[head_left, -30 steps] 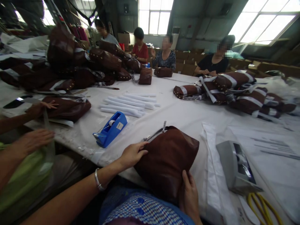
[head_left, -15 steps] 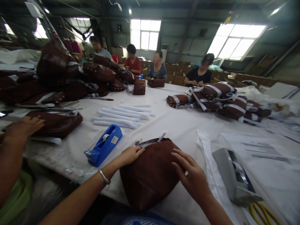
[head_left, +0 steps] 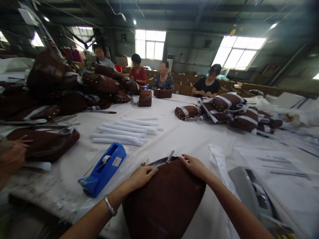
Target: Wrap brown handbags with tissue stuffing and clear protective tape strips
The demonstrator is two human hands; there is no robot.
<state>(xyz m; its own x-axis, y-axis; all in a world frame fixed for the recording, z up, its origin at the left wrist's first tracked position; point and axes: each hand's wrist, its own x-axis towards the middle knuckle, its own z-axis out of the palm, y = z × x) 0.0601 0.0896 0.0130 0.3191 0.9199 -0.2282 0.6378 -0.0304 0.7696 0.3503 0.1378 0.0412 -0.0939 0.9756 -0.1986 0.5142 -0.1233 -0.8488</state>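
Note:
A dark brown leather bag [head_left: 164,202] fills the near edge of the table in front of me. A zip with a metal puller [head_left: 170,154] runs along its top. On the bag's upper left corner my left hand [head_left: 142,176] is closed, thumb on the near face and fingers partly hidden behind. My right hand [head_left: 195,167] pinches the top edge right of the puller. A blue tape dispenser [head_left: 106,167] stands left of my left hand, and a grey tape dispenser [head_left: 251,189] is beyond my right forearm.
White rolled strips [head_left: 124,129] lie behind the blue dispenser. Brown bags are heaped at the left [head_left: 67,89] and right [head_left: 224,109]. A co-worker's hand [head_left: 17,149] rests on another brown bag [head_left: 45,141] at left. Several people sit across the table.
My right hand has gone from the bag's lower right side up to its top edge. My left hand stays at the upper left corner. The view has tilted up.

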